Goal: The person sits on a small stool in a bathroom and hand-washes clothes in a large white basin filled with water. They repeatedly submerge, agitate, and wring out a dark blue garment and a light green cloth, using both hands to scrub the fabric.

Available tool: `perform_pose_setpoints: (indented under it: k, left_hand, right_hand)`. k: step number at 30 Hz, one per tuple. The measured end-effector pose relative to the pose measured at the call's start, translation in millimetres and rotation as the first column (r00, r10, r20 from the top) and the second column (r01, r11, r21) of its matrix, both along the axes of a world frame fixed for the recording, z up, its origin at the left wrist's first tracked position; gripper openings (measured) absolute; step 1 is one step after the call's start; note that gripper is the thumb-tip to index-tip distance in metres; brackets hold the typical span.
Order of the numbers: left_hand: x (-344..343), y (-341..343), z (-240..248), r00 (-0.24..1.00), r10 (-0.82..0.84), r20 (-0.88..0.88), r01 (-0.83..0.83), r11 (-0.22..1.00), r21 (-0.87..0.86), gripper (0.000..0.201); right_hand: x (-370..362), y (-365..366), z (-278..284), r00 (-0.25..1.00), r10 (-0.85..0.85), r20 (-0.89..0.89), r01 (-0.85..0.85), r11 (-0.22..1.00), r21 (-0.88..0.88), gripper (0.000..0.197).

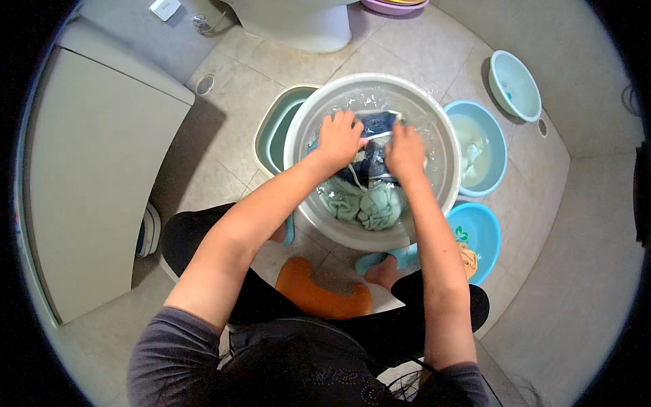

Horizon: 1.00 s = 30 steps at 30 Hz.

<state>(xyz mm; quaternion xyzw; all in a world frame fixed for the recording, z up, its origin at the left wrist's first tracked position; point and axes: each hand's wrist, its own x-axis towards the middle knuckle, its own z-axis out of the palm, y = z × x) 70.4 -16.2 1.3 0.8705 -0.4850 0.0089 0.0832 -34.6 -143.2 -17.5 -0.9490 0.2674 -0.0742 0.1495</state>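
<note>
A large pale grey tub of water holds a dark blue garment with white cord or trim, partly under the surface. My left hand is closed on the garment's left part, fingers curled over the cloth. On the other side, my right hand grips its right edge, slightly blurred by motion. White trim stretches between the two hands. Bunched light green cloth lies in the water at the tub's near side, touched by neither hand.
Right of the tub stand a blue basin with cloudy water and pale cloth, another blue basin with tan cloth, and a light blue basin. A green basin sits left. Beyond are a toilet base and, left, a cabinet.
</note>
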Motion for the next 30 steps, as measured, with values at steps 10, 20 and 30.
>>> perform_pose_setpoints:
  k: [10, 20, 30]
  left_hand:
    - [39.4, 1.2, 0.3, -0.066, -0.111, -0.992, -0.403, 0.912, -0.075, 0.037]
    - [10.4, 18.2, 20.7, -0.430, -0.628, -0.649, -0.897, 0.380, 0.226, 0.036]
    - [-24.1, 3.1, 16.1, -0.468, -0.507, -0.724, -0.723, 0.691, -0.017, 0.037]
  right_hand:
    - [-27.7, -10.6, 10.1, 0.990, 0.089, 0.111, -0.111, 0.972, 0.209, 0.058]
    - [-32.1, 14.4, 60.3, 0.863, -0.405, 0.301, -0.271, 0.130, 0.954, 0.054]
    - [16.1, 69.2, 68.8, 0.788, -0.015, 0.615, -0.083, 0.988, 0.130, 0.028]
